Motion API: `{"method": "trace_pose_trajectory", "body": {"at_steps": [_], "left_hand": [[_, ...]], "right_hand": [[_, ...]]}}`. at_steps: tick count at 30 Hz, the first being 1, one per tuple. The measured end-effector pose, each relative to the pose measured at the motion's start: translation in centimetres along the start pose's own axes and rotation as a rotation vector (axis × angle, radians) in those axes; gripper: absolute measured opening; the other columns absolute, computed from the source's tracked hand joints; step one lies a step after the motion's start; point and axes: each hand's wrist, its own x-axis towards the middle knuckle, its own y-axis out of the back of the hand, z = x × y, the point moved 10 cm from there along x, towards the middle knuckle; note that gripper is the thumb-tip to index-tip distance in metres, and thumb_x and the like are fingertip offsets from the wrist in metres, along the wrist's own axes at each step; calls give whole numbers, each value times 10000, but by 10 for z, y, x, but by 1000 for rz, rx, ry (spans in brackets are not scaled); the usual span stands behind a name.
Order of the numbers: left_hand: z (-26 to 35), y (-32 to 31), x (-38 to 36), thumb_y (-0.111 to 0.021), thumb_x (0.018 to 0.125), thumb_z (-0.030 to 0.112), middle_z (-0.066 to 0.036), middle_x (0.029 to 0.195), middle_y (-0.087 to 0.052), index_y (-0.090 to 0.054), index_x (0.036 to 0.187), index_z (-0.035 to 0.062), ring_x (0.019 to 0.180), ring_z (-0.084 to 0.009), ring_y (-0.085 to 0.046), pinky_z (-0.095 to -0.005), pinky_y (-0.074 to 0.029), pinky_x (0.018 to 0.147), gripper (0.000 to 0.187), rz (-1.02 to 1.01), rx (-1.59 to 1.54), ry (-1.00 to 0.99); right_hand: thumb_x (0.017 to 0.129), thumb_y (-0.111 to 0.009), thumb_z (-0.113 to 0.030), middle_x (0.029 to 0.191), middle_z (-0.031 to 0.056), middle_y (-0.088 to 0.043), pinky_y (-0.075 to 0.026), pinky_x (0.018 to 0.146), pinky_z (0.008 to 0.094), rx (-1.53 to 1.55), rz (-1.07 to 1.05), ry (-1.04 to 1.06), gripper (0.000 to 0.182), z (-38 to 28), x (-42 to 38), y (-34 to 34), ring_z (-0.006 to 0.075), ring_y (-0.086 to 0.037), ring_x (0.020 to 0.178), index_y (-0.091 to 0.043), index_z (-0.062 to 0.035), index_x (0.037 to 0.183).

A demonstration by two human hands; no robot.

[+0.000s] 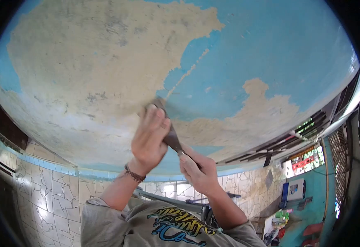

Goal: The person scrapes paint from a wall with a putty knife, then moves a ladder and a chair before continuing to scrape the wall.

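My right hand (198, 168) is closed round the handle end of a scraper (172, 140) with a long, dark, flat metal blade. My left hand (149, 133), a braided bracelet at its wrist, presses its bent fingers on the blade near the far end. Motion smears those fingers and the blade tip. The tip meets the wall (106, 70), where blue paint (279, 53) borders a bare beige patch. A thin scraped line runs up through the blue from near the tip.
A metal ladder-like frame (167, 197) stands close in front of my body. Below lies a floor of irregular pale tiles (44, 197). Louvred slats (312, 125) are at the right, with a white and blue box (295, 189) and small items (279, 218) lower down.
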Motion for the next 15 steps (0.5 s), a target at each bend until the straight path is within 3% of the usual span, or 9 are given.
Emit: {"method": "trace_pose_trajectory", "body": {"at_steps": [4, 7, 10, 13, 15], "left_hand": [[-2, 11, 9, -596, 695, -160, -217, 1242, -597, -651, 1054, -53, 1233, -418, -512, -599, -384, 1020, 379, 36, -9, 2], [6, -4, -13, -580, 733, -124, -232, 1274, -570, -632, 1097, -45, 1243, -436, -496, -608, -365, 1030, 375, -68, -63, 13], [13, -11, -19, -564, 749, -105, -244, 1310, -539, -605, 1145, -41, 1252, -447, -482, -612, -360, 1032, 403, -91, -85, 3], [17, -12, -6, -581, 736, -103, -255, 1332, -517, -588, 1173, -49, 1264, -444, -471, -605, -371, 1030, 440, -92, -87, 13], [17, -14, -3, -592, 732, -104, -262, 1332, -515, -591, 1175, -49, 1264, -443, -471, -599, -375, 1030, 447, -75, -73, 21]], "right_hand": [[948, -550, -81, 816, 5, -560, -374, 531, 198, -65, -73, 221, 463, -14, -6, -10, 56, -453, 653, -466, -57, 1402], [936, -539, -54, 885, 45, -551, -360, 490, 197, 301, -270, 61, 552, 8, -20, -7, 72, -447, 630, -376, -87, 1462], [916, -531, -81, 926, 113, -555, -316, 433, 193, 624, -258, -104, 613, 26, -28, -3, 106, -445, 574, -309, -87, 1488], [925, -523, -90, 915, 118, -559, -302, 423, 196, 628, -256, -43, 578, 9, -29, -5, 103, -431, 562, -346, -104, 1475], [942, -508, -65, 847, 70, -520, -272, 431, 190, 581, -194, -101, 545, 4, -27, 2, 75, -388, 553, -365, -103, 1467]]}}
